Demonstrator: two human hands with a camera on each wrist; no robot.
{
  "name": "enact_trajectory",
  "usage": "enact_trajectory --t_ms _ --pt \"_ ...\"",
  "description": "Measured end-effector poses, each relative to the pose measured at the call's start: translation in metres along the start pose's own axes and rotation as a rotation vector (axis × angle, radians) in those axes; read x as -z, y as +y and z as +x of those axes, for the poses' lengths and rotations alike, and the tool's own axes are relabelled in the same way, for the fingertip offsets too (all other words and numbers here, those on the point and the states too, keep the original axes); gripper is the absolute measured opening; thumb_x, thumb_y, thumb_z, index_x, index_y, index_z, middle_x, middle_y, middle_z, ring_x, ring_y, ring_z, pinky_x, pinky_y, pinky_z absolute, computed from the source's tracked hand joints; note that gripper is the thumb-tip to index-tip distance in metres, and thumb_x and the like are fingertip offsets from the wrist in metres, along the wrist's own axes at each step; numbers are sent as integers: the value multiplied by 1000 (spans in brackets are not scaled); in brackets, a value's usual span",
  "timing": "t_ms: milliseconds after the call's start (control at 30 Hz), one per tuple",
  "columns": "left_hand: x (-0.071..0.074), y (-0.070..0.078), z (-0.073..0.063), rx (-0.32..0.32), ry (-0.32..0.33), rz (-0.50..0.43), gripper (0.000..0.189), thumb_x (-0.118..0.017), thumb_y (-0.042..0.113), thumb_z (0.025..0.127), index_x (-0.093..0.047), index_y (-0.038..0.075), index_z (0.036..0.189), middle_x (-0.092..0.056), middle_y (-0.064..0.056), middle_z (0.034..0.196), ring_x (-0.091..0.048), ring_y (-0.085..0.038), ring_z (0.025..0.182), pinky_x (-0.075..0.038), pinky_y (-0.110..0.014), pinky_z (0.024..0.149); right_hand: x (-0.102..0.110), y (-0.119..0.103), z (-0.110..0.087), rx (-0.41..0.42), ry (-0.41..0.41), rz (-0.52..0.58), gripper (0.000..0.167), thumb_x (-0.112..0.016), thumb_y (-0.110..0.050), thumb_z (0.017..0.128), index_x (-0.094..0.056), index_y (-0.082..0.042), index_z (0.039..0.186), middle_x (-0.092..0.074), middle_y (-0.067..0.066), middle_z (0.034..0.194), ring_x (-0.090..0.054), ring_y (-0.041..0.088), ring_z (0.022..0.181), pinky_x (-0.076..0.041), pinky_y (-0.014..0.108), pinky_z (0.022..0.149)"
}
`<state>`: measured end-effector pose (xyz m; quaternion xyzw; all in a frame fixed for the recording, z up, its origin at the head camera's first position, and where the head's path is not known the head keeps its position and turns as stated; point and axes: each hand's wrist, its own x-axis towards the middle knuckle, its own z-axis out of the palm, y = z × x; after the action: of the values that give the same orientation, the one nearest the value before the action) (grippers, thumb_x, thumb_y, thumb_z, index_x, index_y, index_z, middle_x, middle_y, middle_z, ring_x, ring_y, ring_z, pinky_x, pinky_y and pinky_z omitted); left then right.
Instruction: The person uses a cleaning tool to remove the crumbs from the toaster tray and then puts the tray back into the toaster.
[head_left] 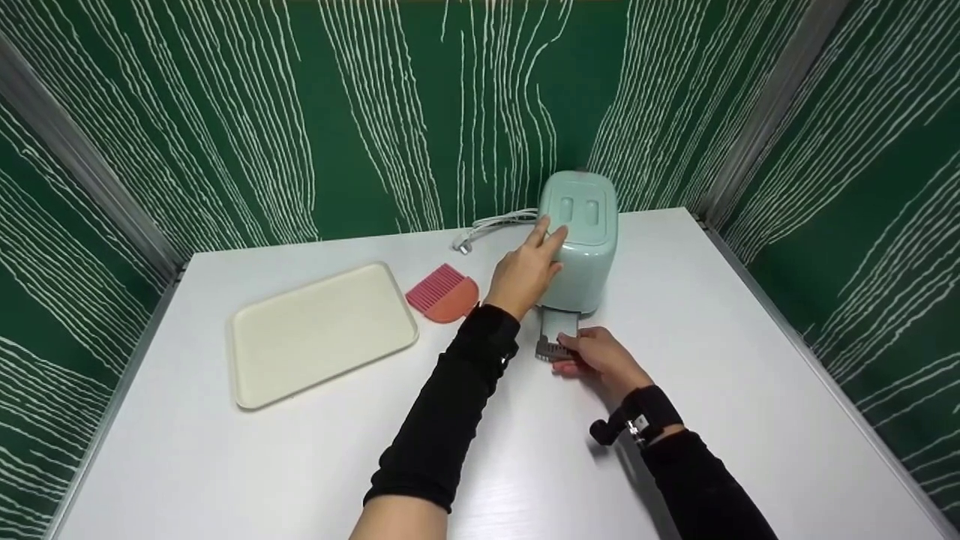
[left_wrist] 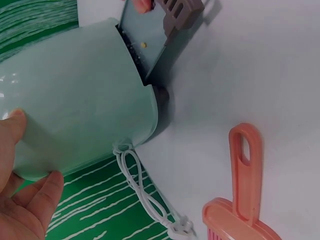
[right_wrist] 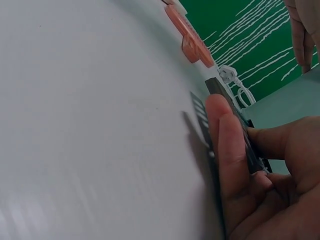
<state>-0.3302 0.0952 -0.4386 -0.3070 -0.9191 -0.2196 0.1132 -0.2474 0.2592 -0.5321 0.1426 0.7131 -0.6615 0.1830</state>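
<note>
Fingers of the right hand (head_left: pixel 604 361) pinch the crumb tray (head_left: pixel 560 322) by its grey handle (head_left: pixel 549 350); it juts from the toaster's (head_left: pixel 583 274) base. The left hand's (head_left: pixel 523 274) fingers lie spread against the toaster. Leftward on the counter (head_left: pixel 300 472): brush (head_left: pixel 454 301), then cream tray (head_left: pixel 322 337).

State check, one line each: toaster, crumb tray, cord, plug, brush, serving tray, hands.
Toaster: upright
Crumb tray: partly pulled out, crumbs on it
Cord: gathered in loops
Plug: unplugged
Brush: lying on the tabletop
Serving tray: lying flat, rim up
Left hand: touching the toaster
Right hand: gripping the crumb tray's handle
</note>
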Motion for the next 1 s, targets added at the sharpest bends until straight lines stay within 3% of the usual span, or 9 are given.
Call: enact_trajectory --t_ms 233,1000 --pt "-3 0 -1 -4 8 2 59 -65 30 109 -45 22 164 -36 -13 175 -79 -33 92 -63 -42 87 -1 6 -5 -3 -18 3 32 -55 -16 113 -57 13 125 -76 7 83 -76 10 64 -62 22 65" --pt "-4 -2 -1 35 -10 -1 61 -62 33 110 -42 26 167 -30 -8 178 -79 -32 100 -63 -42 89 -2 17 -26 3 -52 -18 31 -56 -15 113 -55 13 124 -75 8 86 -75 10 64 -61 21 63"
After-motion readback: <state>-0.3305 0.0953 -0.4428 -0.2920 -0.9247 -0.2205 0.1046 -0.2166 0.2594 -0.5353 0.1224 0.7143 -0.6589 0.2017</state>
